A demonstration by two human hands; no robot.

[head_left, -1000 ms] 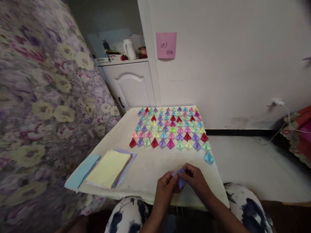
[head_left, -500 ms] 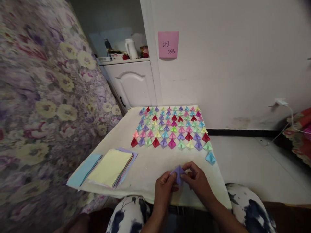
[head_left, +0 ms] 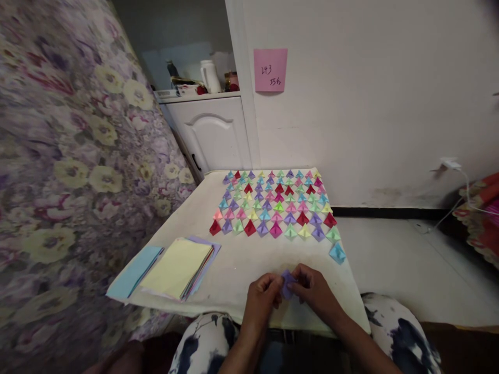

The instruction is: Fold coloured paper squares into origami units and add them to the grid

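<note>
Both hands meet over the near edge of a small cream table (head_left: 241, 265). My left hand (head_left: 260, 301) and my right hand (head_left: 315, 291) pinch a small folded purple paper piece (head_left: 287, 283) between their fingertips, just above the tabletop. Beyond them lies a grid of several folded paper shapes (head_left: 273, 205) in red, pink, green, blue, yellow and purple. One lone blue folded shape (head_left: 337, 253) sits apart at the grid's near right corner.
A stack of coloured paper sheets (head_left: 177, 267), yellow on top, lies at the table's left with a blue sheet (head_left: 134, 271) beside it. A floral-covered bed (head_left: 70, 171) runs along the left. A white cabinet (head_left: 212, 132) and a wall with a pink note (head_left: 270, 70) stand behind.
The purple piece was raised and showed a pointed top half a second ago. Now it is lower and more closed between my fingers, and both hands have drawn closer together.
</note>
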